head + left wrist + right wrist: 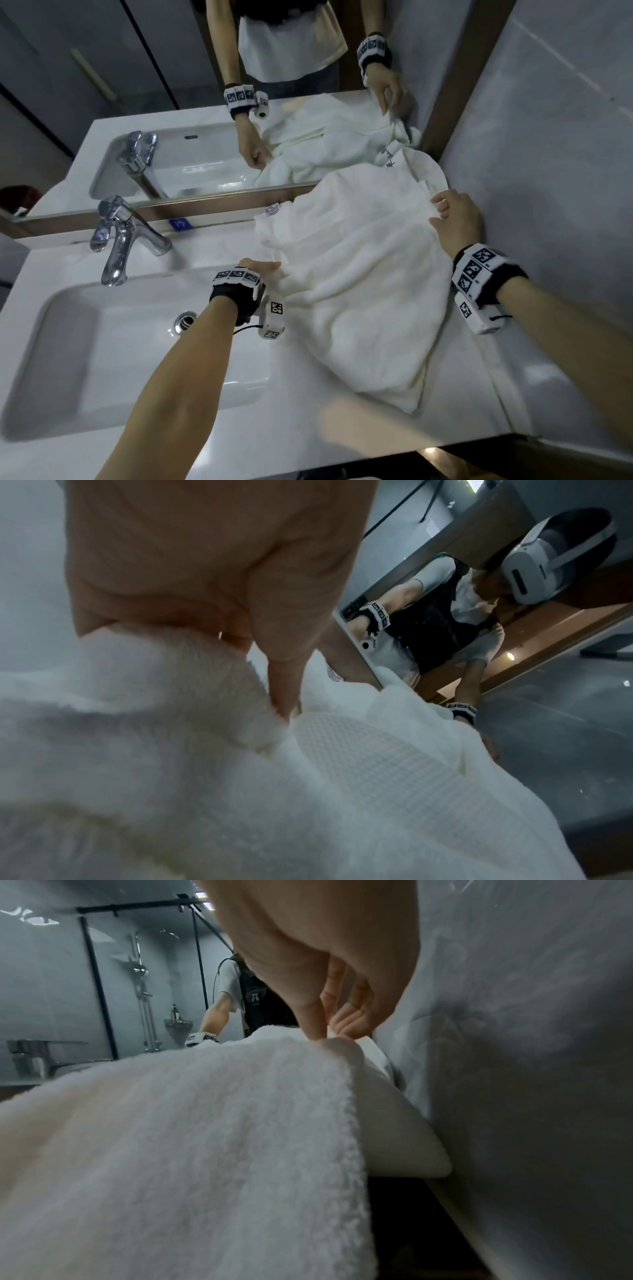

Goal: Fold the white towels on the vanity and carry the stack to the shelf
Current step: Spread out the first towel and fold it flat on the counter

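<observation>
Towels (pixel 356 274) lie in a loose white heap on the vanity (pixel 308 404), right of the sink (pixel 85 342) and against the mirror (pixel 205 137) at the far side. From the head view, the left hand (pixel 258 270) pinches the heap's left edge, and the right hand (pixel 455 222) holds the far right edge beside the wall. No neat fold shows, so folding looks barely begun; stacking and carrying to the shelf remain. How many towels make up the heap cannot be told, and no shelf is in view.

Left wrist view: the left hand (pixel 212 582) curls its fingers (pixel 284 685) into the towel (pixel 240 791), gripping a bunch; the fingertips are buried in cloth.

Right wrist view: the right hand (pixel 318 961) pinches the towel (pixel 205 1137) corner between thumb and fingers (pixel 315 1020). A second layer (pixel 394 1123) lies beneath, its extent hidden.
</observation>
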### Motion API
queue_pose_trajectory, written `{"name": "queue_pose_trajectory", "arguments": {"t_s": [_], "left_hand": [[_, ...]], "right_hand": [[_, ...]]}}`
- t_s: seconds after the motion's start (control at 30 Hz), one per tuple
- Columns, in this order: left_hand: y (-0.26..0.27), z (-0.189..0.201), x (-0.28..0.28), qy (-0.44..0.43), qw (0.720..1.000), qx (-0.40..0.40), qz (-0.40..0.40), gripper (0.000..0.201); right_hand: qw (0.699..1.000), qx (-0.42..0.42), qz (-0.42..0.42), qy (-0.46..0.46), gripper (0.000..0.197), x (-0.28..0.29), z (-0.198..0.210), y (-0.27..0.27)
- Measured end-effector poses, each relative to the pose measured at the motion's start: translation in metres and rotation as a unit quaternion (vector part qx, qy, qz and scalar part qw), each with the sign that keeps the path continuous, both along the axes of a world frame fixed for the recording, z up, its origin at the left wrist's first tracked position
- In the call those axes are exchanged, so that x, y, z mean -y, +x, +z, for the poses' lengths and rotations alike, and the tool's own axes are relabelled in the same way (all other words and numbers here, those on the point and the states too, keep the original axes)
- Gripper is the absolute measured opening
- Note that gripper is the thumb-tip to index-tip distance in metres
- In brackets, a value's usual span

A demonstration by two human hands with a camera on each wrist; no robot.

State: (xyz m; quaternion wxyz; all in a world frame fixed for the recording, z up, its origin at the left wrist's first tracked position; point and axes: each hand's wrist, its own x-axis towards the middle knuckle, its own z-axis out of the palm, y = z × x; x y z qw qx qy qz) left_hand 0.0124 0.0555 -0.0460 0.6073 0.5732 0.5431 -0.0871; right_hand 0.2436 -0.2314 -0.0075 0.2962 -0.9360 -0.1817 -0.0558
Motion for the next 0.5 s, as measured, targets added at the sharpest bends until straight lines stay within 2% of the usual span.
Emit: {"name": "queue_pose_trajectory", "arguments": {"t_s": [0.07, 0.17, 0.23, 0.33, 0.43, 0.5], "left_hand": [[0.003, 0.001, 0.002, 0.012, 1.000, 0.010, -0.021, 0.032], [0.014, 0.003, -0.001, 0.100, 0.990, -0.009, -0.097, 0.040], [0.018, 0.007, -0.001, 0.130, 0.980, -0.027, -0.148, 0.041], [0.017, 0.009, 0.001, 0.178, 0.968, 0.005, -0.176, 0.013], [0.011, 0.018, 0.002, 0.255, 0.952, 0.074, -0.154, 0.033], [0.006, 0.030, 0.002, 0.274, 0.937, 0.144, -0.159, 0.027]], "right_hand": [[1.000, -0.018, -0.011, 0.002, 0.033, -0.002, 0.000, 0.000], [0.997, -0.075, -0.032, 0.016, 0.034, -0.006, 0.004, 0.000], [0.994, -0.108, -0.025, 0.011, 0.034, -0.010, 0.006, -0.003], [0.994, -0.113, -0.003, 0.009, 0.025, -0.013, 0.010, -0.009], [0.983, -0.133, 0.080, 0.098, 0.017, -0.024, 0.018, -0.020], [0.961, -0.157, 0.174, 0.149, 0.014, -0.036, 0.029, -0.034]]}}
